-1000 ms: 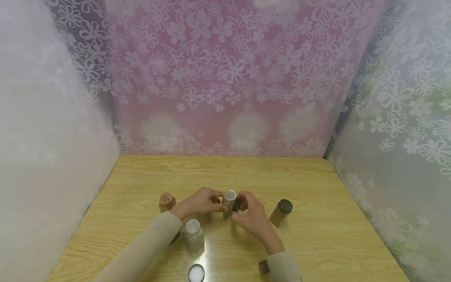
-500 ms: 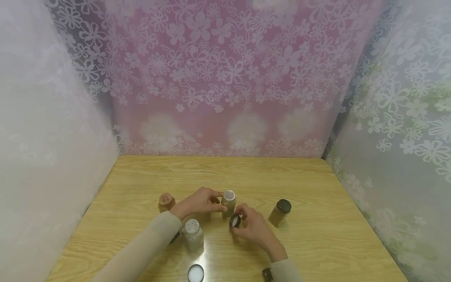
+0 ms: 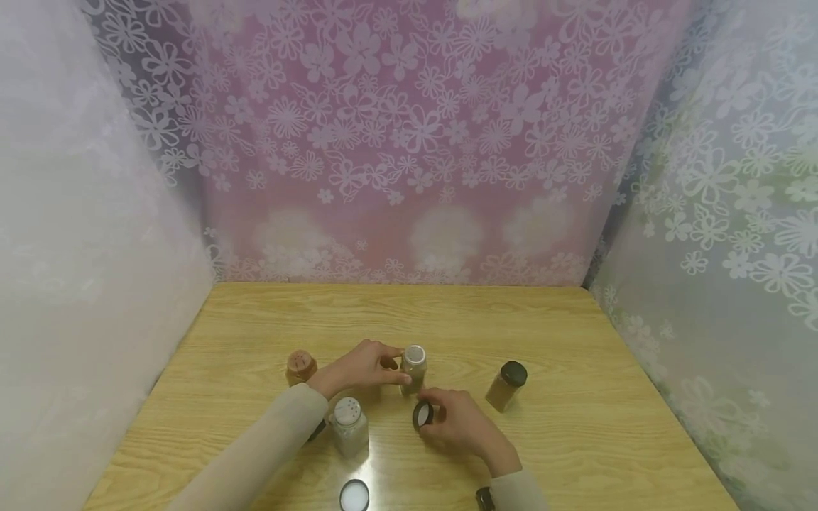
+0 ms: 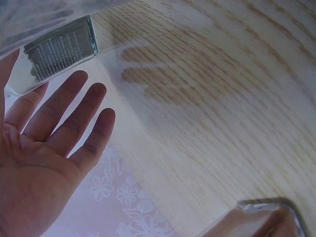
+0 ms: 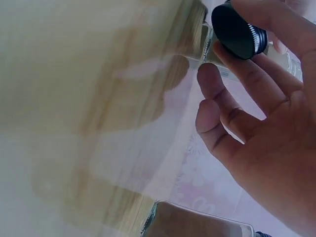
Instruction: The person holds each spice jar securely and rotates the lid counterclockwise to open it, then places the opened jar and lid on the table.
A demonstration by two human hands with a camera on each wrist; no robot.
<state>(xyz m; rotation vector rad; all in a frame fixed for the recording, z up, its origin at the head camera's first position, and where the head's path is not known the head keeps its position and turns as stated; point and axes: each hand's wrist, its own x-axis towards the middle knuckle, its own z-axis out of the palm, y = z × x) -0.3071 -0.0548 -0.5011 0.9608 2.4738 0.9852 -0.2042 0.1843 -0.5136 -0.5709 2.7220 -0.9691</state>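
In the head view my left hand (image 3: 364,365) grips a glass spice jar (image 3: 413,377) between thumb and index finger. Its perforated shaker top is exposed, and it stands upright on the table. The left wrist view shows this jar (image 4: 61,54) with dark contents and print, while the other fingers spread out straight below it. Just to the near right of the jar, my right hand (image 3: 460,422) pinches a black screw cap (image 3: 417,417), its pale inside facing left in the head view. From the right wrist, the cap (image 5: 232,32) shows its flat black top.
A jar with reddish-brown contents (image 3: 300,365) stands left of the left wrist. Nearer is a shaker jar with pale contents (image 3: 351,433). An upturned cap (image 3: 354,495) lies at the front. A black-capped jar (image 3: 505,390) stands right; a small dark object (image 3: 483,498) sits by the right sleeve.
My right hand has drawn the black cap away from the jar's side, toward me and down, turning its pale inside into view. The left hand keeps its grip on the jar.
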